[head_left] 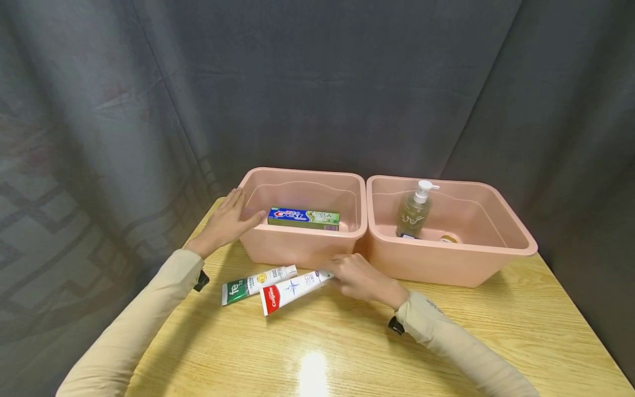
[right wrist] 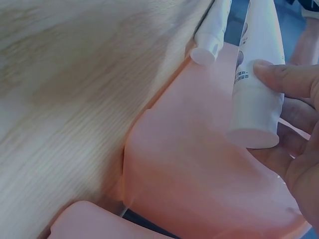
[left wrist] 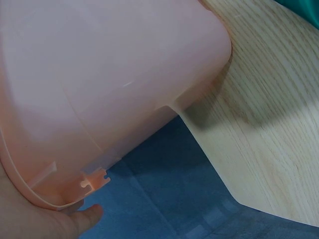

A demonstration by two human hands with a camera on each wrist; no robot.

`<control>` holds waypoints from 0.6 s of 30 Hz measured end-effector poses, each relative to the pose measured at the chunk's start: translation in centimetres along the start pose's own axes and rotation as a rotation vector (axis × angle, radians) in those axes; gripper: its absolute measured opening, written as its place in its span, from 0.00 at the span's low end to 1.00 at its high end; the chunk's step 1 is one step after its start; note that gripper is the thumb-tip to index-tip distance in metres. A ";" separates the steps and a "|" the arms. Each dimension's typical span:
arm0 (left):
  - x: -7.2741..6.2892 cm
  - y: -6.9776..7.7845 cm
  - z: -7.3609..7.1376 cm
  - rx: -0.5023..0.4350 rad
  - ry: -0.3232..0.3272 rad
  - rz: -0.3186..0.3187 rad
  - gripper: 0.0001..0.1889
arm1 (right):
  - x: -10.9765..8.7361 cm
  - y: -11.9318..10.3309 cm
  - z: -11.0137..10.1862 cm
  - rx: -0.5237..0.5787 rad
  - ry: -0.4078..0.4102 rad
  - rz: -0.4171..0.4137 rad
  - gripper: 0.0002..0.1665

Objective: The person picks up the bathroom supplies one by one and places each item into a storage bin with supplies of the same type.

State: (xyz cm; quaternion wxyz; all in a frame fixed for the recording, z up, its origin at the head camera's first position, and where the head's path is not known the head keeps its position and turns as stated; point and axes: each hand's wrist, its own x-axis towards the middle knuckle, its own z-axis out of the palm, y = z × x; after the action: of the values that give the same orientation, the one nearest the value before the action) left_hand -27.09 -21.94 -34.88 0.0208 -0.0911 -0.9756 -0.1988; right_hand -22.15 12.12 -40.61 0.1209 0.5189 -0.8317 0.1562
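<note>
My right hand (head_left: 359,278) pinches a white and red Colgate toothpaste tube (head_left: 295,292) near its cap end, the printed tail pointing left. In the right wrist view the held tube (right wrist: 259,74) stands off the wood, thumb on one side and fingers on the other. Beside it a green and white toothpaste tube (head_left: 258,284) lies on the table. My left hand (head_left: 225,220) holds the left front corner of the left pink bin (head_left: 297,248), with the thumb over its front rim. Inside that bin rests a blue and green Crest toothpaste box (head_left: 303,218).
A second pink bin (head_left: 446,264) stands right of the first, their rims close together. In it are a pump bottle (head_left: 414,215) and a small round yellowish thing (head_left: 448,239). Both bins stand on the wooden table (head_left: 238,353), before a grey curtain (head_left: 317,99).
</note>
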 end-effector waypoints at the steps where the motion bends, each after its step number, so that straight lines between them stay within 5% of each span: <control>1: 0.0 0.0 0.0 0.002 0.001 -0.001 0.52 | 0.0 0.0 -0.1 0.004 0.003 0.003 0.18; 18: 0.0 0.0 0.0 0.003 0.003 -0.002 0.54 | -0.2 -0.1 -1.4 0.022 0.095 -0.019 0.21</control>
State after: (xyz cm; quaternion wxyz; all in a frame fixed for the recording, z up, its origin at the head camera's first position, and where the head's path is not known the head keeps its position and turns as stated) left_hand -27.06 -21.96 -34.85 0.0222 -0.0900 -0.9759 -0.1975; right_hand -21.93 12.74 -39.36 0.1561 0.5202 -0.8181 0.1888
